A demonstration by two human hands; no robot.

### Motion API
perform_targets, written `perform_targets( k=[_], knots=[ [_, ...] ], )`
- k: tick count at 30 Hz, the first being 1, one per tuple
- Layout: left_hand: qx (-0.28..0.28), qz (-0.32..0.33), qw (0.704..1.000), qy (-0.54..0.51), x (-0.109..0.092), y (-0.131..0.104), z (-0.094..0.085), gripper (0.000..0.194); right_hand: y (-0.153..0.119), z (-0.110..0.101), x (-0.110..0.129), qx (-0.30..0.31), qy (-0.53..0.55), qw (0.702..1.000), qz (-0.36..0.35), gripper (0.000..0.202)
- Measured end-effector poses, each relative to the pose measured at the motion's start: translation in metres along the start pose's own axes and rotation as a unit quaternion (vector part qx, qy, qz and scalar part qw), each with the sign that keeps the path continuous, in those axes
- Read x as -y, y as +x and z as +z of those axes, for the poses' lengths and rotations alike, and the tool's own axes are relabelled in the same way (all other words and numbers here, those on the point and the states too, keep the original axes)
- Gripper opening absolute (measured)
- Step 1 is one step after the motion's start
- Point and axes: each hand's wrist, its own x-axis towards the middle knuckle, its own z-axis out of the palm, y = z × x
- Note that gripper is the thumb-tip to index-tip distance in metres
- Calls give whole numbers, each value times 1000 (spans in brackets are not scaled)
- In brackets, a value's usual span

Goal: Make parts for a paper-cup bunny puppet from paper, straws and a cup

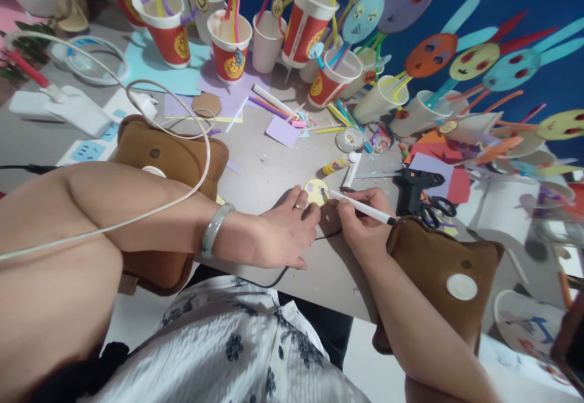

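Observation:
A small yellow paper disc with a drawn face lies on the table between my hands. My left hand rests flat beside it, fingers apart, with the fingertips touching its left edge. In my right hand is a white marker, its tip on the right side of the disc, by a dark eye mark. Brown cushions lie under my left forearm and beside my right forearm.
Red and white paper cups with straws and paper faces line the back. A glue gun and black scissors lie right of my right hand. A glue stick stands behind the disc. A white cable loops over my left arm.

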Motion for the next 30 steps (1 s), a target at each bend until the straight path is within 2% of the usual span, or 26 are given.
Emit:
perform_targets(
  k=[9, 18, 30],
  knots=[
    [17, -3, 1000, -14, 1, -1, -6, 72, 3, -1, 5, -21, 13, 1000, -10, 9],
    [36, -3, 999, -22, 1, 0, -7, 71, 2, -1, 6, -18, -23, 1000, -12, 10],
    [27, -7, 999, -17, 0, 1, -4, 72, 2, -1, 11, -12, -20, 1000, 0, 10]
  ],
)
